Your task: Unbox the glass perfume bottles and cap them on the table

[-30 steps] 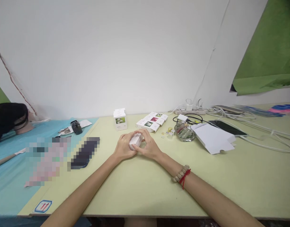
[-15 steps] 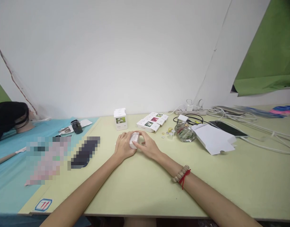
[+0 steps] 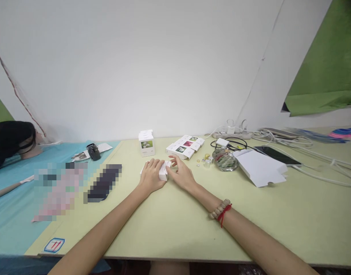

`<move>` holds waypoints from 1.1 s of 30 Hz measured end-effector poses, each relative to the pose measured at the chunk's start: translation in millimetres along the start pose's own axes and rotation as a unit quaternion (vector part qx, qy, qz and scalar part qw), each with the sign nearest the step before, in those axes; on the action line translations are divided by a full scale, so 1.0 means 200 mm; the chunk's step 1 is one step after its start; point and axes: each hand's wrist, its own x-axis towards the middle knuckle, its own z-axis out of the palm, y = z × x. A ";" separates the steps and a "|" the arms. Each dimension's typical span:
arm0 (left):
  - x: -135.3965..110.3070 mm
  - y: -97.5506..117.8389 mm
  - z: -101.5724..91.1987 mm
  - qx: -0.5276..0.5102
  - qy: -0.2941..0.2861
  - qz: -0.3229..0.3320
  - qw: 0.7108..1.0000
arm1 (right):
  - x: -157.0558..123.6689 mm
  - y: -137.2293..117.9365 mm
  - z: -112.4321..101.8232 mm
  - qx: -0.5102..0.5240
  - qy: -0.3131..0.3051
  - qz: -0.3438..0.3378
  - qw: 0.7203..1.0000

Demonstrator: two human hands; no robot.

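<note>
With the left hand's (image 3: 151, 173) fingers wrapped over the white box (image 3: 164, 175) mid-desk (image 3: 192, 229), steady it without crushing, and work the right hand's (image 3: 181, 175) parted fingers gently at its right end.

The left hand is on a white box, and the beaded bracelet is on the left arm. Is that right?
Not quite: the beaded bracelet is on the right arm, not the left, as the head view shows. The left hand is indeed on a white box.
</note>
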 end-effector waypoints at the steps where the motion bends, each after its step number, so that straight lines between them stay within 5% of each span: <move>1: 0.00 0.00 0.00 0.000 0.000 0.002 1.000 | 0.00 0.00 0.00 0.004 0.006 0.002 1.000; 17: 0.00 0.00 0.01 -0.001 -0.002 0.005 1.000 | 0.07 0.04 0.04 0.246 0.027 0.158 0.956; 26: 0.00 0.00 0.00 0.015 -0.018 0.003 1.000 | 0.07 0.05 0.04 0.269 0.037 0.202 0.941; 33: 0.00 0.02 -0.02 0.030 -0.036 0.000 0.999 | 0.07 0.04 0.04 0.242 0.055 0.167 0.954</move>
